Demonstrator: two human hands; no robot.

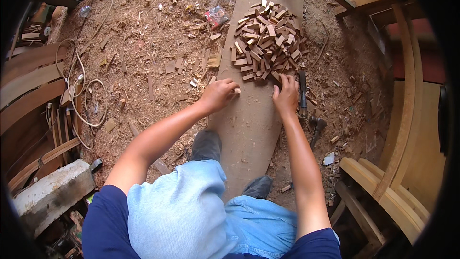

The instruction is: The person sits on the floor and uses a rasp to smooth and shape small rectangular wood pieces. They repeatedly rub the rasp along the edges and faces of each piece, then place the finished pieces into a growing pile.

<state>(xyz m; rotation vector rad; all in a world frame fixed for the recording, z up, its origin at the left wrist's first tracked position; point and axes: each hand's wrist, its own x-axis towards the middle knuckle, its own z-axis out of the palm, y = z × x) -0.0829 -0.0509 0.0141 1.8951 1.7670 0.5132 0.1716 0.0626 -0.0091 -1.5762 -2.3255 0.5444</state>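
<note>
A pile of small brown wooden blocks (pixel 268 38) lies heaped on a long board (pixel 249 129) in front of me. My left hand (pixel 219 96) is closed over the board's left edge, with a small wooden block (pixel 237 91) pinched between thumb and fingers. At the near right corner of the pile, my right hand (pixel 287 96) has its fingers stretched forward and the thumb apart. Its fingertips reach the nearest blocks; whether they touch one is hard to make out.
A dark-handled tool (pixel 303 93) and a hammer (pixel 316 129) lie right of the board. Wood shavings (pixel 158 43) cover the ground. A pale cable (pixel 79 81) loops at left near curved wooden pieces (pixel 33 76). Wooden frames (pixel 402 115) stand at right; a concrete block (pixel 55 192) lies lower left.
</note>
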